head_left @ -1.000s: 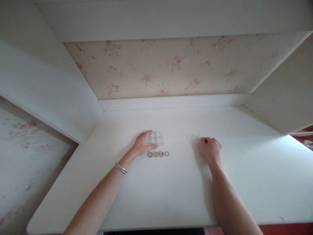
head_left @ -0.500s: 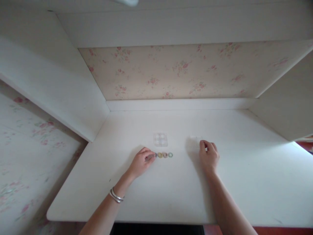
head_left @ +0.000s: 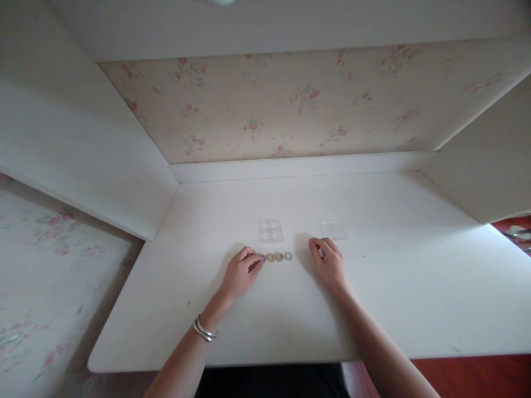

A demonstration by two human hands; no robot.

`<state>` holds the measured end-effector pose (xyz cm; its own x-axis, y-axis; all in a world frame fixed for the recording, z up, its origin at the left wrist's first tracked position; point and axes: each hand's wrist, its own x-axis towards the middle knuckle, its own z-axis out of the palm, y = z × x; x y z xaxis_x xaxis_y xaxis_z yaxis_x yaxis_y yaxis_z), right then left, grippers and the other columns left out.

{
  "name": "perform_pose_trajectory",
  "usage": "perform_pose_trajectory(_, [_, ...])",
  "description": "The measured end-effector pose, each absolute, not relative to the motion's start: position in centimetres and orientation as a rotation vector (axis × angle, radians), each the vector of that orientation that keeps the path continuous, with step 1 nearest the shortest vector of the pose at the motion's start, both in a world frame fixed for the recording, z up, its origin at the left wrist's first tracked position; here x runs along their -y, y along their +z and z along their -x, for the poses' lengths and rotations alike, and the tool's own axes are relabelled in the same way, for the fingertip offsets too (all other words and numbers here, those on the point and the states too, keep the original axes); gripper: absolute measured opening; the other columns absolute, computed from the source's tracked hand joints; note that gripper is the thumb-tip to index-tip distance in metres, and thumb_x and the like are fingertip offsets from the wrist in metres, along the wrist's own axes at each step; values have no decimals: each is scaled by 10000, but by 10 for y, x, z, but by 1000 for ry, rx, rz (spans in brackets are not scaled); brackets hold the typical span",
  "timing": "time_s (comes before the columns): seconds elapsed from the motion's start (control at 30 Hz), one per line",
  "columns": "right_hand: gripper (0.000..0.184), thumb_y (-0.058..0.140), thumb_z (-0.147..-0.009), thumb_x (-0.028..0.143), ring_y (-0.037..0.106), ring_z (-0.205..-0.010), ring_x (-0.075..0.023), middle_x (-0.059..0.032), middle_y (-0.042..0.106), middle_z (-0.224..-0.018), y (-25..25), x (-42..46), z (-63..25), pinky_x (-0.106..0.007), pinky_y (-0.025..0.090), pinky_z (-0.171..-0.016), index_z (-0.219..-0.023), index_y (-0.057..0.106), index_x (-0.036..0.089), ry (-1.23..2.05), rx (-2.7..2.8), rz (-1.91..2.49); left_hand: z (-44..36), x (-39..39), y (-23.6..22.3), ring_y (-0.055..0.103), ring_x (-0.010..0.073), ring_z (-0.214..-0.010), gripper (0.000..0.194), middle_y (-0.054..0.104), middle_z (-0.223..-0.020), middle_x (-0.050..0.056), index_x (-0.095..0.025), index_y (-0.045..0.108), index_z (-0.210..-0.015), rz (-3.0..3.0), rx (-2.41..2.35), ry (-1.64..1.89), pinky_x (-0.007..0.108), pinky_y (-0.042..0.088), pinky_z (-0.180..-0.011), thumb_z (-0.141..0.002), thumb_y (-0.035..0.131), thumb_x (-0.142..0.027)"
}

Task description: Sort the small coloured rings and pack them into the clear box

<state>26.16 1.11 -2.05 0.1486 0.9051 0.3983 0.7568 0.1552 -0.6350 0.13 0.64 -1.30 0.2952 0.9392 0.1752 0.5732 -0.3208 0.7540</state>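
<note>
A row of small coloured rings lies on the white table. My left hand (head_left: 241,272) is at its left end, finger and thumb closed on a bluish ring (head_left: 263,257) that is partly hidden by the fingertips. To its right follow a yellow ring (head_left: 270,257), a pinkish ring (head_left: 279,256) and a green ring (head_left: 288,256). Behind the row sits a clear square box (head_left: 270,231) with a grid of compartments. My right hand (head_left: 328,262), its fingers curled together and nothing visible in them, is right of the green ring, just in front of a clear flat lid (head_left: 333,230).
The white table (head_left: 394,287) has a raised back edge and white panels at both sides, with floral wallpaper (head_left: 307,105) behind. A tiny dark speck (head_left: 188,303) lies left of my left forearm. A reddish floor shows past the table's right edge.
My right hand has come away from the clear lid and moved left toward the rings; the lid stays on the table. My left hand keeps its place at the bluish ring. The view has tilted slightly.
</note>
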Motion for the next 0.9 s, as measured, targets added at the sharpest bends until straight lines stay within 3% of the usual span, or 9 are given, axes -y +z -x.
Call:
perform_pose_trajectory(0.27, [318,412,-890,381,545,-701,-154,-55,619,-812,-17,-11,-260,-281,422,-688,-899,670,197,285,1581,1717,9,-17,-7,490,111,-654,257,571,-850,28,-205,695,-886,-1659,-1365,942,238,419,-592,-827,562,-416])
perform_pose_trajectory(0.9, [341,409,-888,400,541,-674,-148,-56,620,-807,-18,-8,-261,-276,421,-672,-876,677,190,302,1535,1740,-34,-97,-12,560,146,-754,240,610,-857,49,-168,703,-904,-1790,-1492,1005,280,447,-743,-845,532,-326])
